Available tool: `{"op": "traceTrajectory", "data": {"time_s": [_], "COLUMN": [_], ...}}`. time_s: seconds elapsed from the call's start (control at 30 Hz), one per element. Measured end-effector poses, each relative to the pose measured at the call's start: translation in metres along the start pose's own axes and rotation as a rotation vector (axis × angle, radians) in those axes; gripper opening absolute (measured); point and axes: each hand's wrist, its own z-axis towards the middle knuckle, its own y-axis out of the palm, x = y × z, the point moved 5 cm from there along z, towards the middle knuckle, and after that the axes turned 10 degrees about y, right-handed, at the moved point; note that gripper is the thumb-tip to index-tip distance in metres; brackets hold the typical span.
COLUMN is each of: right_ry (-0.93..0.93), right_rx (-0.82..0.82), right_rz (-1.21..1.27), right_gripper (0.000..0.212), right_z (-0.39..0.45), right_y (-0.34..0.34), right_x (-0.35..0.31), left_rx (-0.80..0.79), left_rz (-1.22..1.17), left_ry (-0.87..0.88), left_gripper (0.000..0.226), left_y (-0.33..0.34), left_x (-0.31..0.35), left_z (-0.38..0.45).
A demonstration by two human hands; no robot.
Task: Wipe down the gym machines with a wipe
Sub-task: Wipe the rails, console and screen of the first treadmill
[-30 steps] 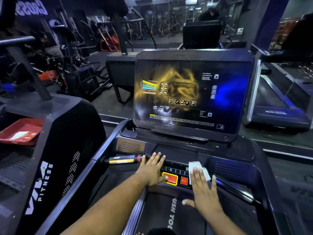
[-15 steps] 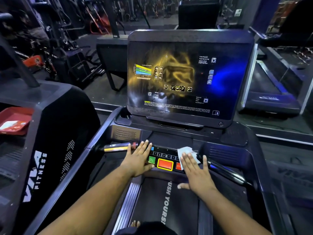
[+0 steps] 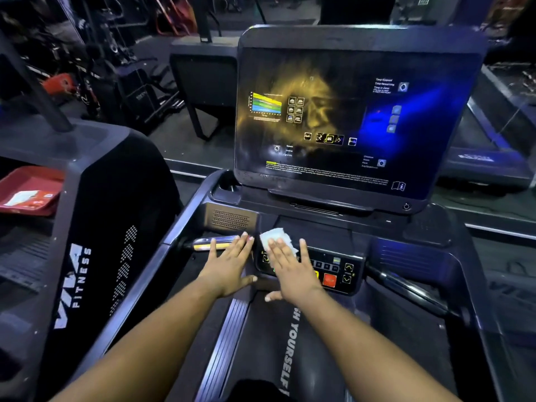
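I stand on a black treadmill with a large lit screen [image 3: 356, 117] and a button panel [image 3: 339, 271] below it. A white wipe [image 3: 274, 236] lies on the left end of that panel, pressed flat under the straight fingers of my right hand [image 3: 290, 268]. My left hand [image 3: 229, 262] lies flat with spread fingers just left of the panel, its fingertips over the yellow and silver handle grip [image 3: 211, 243]. The two hands are side by side, almost touching. Part of the wipe is hidden under my right palm.
A second black machine marked VIVA FITNESS [image 3: 78, 282] stands close on the left, with a red tray [image 3: 32, 192] holding a packet. Another treadmill [image 3: 487, 152] lies to the right. Weight equipment fills the dark back left. The treadmill belt [image 3: 278, 343] runs below my arms.
My right hand has slid the wipe leftward across the button panel, from over the red buttons to the left end. My left hand shifted left onto the handle grip. The view moved closer.
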Motion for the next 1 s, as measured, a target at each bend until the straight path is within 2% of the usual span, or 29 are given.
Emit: {"op": "traceTrajectory", "data": {"time_s": [0.13,0.3,0.37,0.5,0.67,0.73,0.8,0.9,1.0], "right_ry": [0.013,-0.077,0.06,0.602,0.609,0.676,0.662,0.587,0.627], "right_rx": [-0.017,0.002,0.033,0.027,-0.018,-0.012,0.006,0.183,0.293], "right_rz": [-0.008,-0.112,-0.08,0.174,0.336,0.497,0.591,0.695,0.742], "right_gripper": [0.124,0.116,0.119,0.12,0.11,0.102,0.086,0.04,0.028], "right_z": [0.008,-0.009,-0.017,-0.053,-0.064,-0.051,-0.043,-0.058,-0.093], "right_y": [0.006,0.011,0.009,0.016,0.017,0.018,0.022,0.02,0.008], "right_x": [-0.024,0.001,0.029,0.1,0.137,0.156,0.166,0.163,0.162], "left_rx": [-0.009,-0.03,-0.008,0.04,0.078,0.093,0.111,0.149,0.172], "left_rz": [-0.017,-0.003,0.015,0.038,0.042,0.068,0.077,0.06,0.045], "left_ry": [0.027,0.093,0.126,0.247,0.249,0.264,0.291,0.353,0.414], "left_gripper": [0.1,0.099,0.099,0.098,0.098,0.097,0.096,0.096,0.095], "left_y": [-0.002,0.0,-0.004,-0.012,-0.011,-0.012,-0.009,-0.006,-0.014], "left_x": [-0.012,-0.017,-0.014,0.009,0.034,0.042,0.049,0.063,0.091], "left_z": [-0.004,-0.002,0.004,0.023,0.043,0.047,0.048,0.05,0.056]}}
